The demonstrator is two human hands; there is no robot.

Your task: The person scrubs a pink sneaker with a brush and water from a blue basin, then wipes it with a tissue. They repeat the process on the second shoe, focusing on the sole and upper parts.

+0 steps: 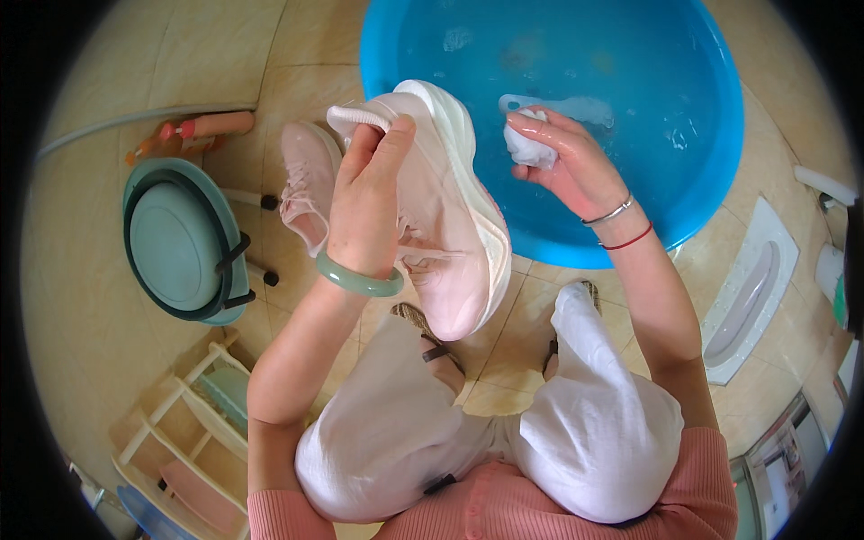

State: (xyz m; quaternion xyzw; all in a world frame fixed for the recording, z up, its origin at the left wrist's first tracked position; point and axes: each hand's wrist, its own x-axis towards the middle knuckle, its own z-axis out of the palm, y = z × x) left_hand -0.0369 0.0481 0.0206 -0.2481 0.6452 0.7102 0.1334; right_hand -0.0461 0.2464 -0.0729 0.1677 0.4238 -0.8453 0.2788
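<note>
My left hand (369, 202) is closed on the heel collar of a pale pink sneaker (441, 198) with a thick white sole. The shoe hangs toe toward me, beside the rim of a big blue basin (717, 180). Over the basin, my right hand (576, 162) grips a wet, crumpled white cloth (531, 141) between thumb and fingers. A pale scrubbing brush (580, 110) lies in the basin water, just beyond that hand. The matching pink sneaker (301, 175) rests on the floor to the left.
A folded green basin (180, 243) stands at the left, near pink and orange bottles (209, 126) and a grey hose (117, 121). A cream rack (171, 405) is at lower left. A white squat toilet (751, 292) is set into the tiled floor at right.
</note>
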